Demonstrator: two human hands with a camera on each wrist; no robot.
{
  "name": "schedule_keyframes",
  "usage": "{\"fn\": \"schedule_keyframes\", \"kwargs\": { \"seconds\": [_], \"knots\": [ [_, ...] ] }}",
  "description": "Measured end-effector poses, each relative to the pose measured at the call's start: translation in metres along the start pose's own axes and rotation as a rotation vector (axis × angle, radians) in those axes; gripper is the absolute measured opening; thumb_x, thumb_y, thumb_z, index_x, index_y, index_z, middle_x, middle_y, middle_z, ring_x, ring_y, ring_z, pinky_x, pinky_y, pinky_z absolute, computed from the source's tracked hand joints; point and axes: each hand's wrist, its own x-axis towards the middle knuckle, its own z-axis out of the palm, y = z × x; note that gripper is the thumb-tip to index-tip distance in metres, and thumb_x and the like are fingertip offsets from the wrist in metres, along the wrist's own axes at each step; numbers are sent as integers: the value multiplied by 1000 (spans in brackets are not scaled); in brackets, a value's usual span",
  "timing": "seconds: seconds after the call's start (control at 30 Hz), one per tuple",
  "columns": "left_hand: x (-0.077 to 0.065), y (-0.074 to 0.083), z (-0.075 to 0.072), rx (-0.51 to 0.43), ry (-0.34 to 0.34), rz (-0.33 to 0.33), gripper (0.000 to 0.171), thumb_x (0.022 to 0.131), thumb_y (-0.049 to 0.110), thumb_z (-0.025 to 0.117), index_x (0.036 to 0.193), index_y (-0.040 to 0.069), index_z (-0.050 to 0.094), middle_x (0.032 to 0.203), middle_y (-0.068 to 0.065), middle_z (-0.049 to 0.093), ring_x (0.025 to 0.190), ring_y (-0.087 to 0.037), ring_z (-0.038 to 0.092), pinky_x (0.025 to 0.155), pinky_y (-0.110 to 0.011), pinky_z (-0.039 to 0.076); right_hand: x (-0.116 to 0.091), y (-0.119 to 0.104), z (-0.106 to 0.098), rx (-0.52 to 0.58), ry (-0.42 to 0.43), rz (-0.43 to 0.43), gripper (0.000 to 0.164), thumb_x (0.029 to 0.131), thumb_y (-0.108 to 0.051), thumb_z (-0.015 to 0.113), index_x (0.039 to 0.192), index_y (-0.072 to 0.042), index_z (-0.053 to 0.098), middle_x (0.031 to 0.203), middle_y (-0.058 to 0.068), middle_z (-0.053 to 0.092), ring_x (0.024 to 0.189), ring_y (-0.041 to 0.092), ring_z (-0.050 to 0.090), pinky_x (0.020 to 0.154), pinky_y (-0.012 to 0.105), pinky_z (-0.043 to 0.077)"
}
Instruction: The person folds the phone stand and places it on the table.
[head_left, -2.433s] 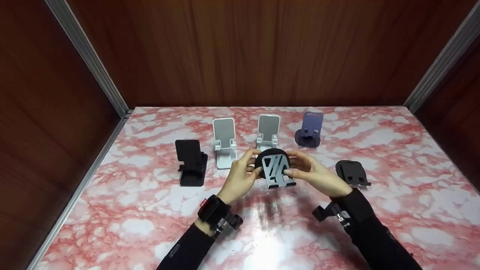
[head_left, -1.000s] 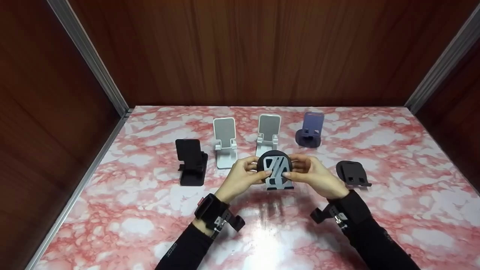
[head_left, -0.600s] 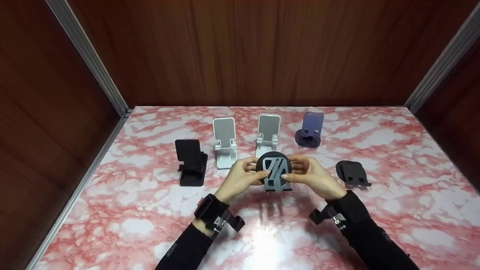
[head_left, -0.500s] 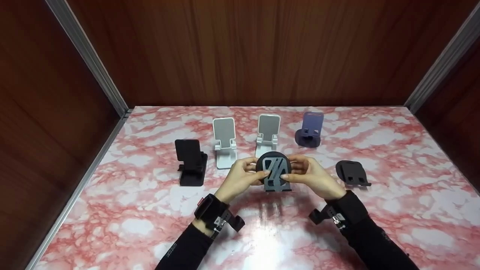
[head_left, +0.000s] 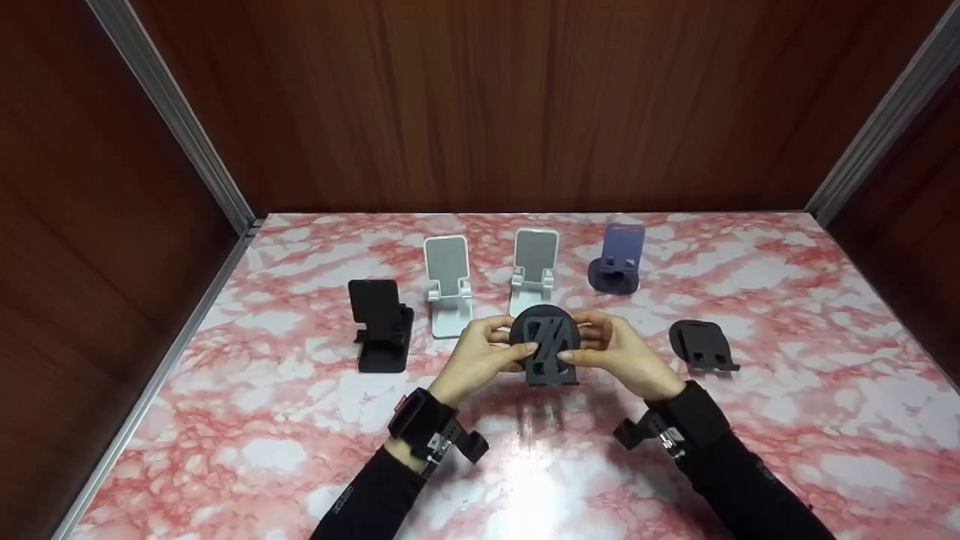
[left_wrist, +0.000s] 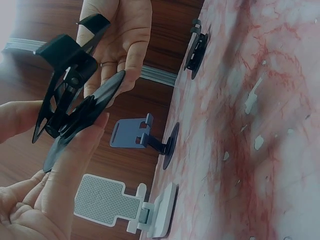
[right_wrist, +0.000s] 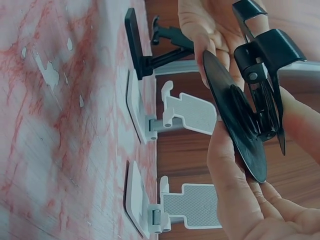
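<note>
Between both hands is a black folding phone stand [head_left: 547, 341] with a round base and a slotted plate that has two lip hooks. My left hand [head_left: 484, 352] grips its left side, thumb on the plate and fingers behind the base. On the other side my right hand [head_left: 622, 351] pinches it the same way. The left wrist view shows the phone stand [left_wrist: 75, 100] raised off the table, its plate folded at a narrow angle to the disc. In the right wrist view the disc's underside rests against the fingers [right_wrist: 225, 165].
On the marbled table [head_left: 285, 465] stand a black phone stand [head_left: 382, 326] at left, two white phone stands [head_left: 450, 285] behind the hands, and a purple phone stand [head_left: 619, 259] at back right. A folded black phone stand [head_left: 703, 345] lies at right. Wooden panels [head_left: 525, 105] enclose the table.
The held stand has tilted, its plate turning from pale and shiny to dark. My left thumb has moved from the disc's edge onto the plate. The hands have lowered slightly; the other stands have stayed put.
</note>
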Motion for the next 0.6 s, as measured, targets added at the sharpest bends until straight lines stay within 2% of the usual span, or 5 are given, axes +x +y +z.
{"fn": "schedule_keyframes", "kwargs": {
  "seconds": [0.33, 0.5, 0.6],
  "knots": [
    [0, -2, 0, 38, 11, 14, 31, 80, 4, 67, 109, -6, 59, 96, -21, 68, 74, -15, 67, 67, -35, 59, 1, 3, 4, 16, 12, -20, 57, 78, -3, 71, 128, 6, 44, 108, 8, 64, 92, 15, 64, 81, 28, 56],
    [-1, 3, 1, 73, 17, 3, 30, 79, 2, 67, 107, -7, 60, 95, -20, 68, 73, -14, 67, 67, -36, 59, 2, 5, 4, 9, 16, -30, 57, 77, -3, 71, 127, 5, 45, 107, 11, 64, 92, 16, 64, 80, 29, 57],
    [1, 0, 0, 77, 18, -2, 30, 79, 1, 67, 108, -7, 60, 93, -19, 68, 71, -13, 66, 67, -35, 59, 2, 5, 4, 0, 17, -34, 57, 77, -4, 72, 126, 5, 46, 106, 11, 64, 92, 15, 64, 80, 30, 57]
  ]
}}
